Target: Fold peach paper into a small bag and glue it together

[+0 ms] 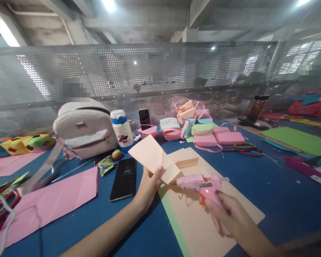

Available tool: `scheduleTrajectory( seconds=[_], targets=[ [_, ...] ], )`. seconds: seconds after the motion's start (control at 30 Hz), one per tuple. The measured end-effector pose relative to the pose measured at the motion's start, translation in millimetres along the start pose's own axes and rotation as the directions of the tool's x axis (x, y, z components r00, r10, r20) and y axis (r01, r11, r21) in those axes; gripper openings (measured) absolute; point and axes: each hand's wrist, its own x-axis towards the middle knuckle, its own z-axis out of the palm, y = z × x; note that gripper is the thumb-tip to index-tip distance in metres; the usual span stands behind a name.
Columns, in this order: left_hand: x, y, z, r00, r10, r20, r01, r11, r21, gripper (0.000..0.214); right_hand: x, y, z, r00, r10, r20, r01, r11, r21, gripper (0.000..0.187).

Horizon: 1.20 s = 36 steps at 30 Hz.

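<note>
My L hand [151, 187] pinches the folded paper [147, 153] above the tabletop [256, 175], my R hand [227, 214] grips the glue gun [198, 182] pointed at its lower edge, so prob. gluing step, & next move calls for steady aim.

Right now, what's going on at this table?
A person is working with both hands. The left hand holds a folded piece of peach paper; the right hand grips a pink glue gun, its tip at the paper's lower edge. Contact or fresh glue can't be made out. Larger peach sheets lie below the gun, a black phone lies to the left, and small paper bags sit behind.
</note>
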Motion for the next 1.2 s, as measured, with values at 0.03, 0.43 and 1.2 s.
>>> scheduleTrajectory(
  seconds=[0.03,0.43,1.2],
  targets=[
    [-0.2,0.2,0.1,1.0,-0.002,0.002,0.002,1.0,0.003,0.088,0.4,0.9,-0.3,1.0,-0.014,0.005,0.014,1.0,0.0,0.049],
    [0.6,-0.7,0.2,1.0,0.009,0.023,-0.008,1.0,-0.023,0.086,1.0,5.2,0.7,0.999,-0.048,0.025,0.048,0.999,0.006,0.047],
    [2.2,-3.2,-1.7,1.0,-0.009,0.005,0.01,0.999,-0.052,0.083,0.3,-3.8,-7.8,0.998,-0.025,0.056,0.029,0.996,-0.087,0.054]
  ],
)
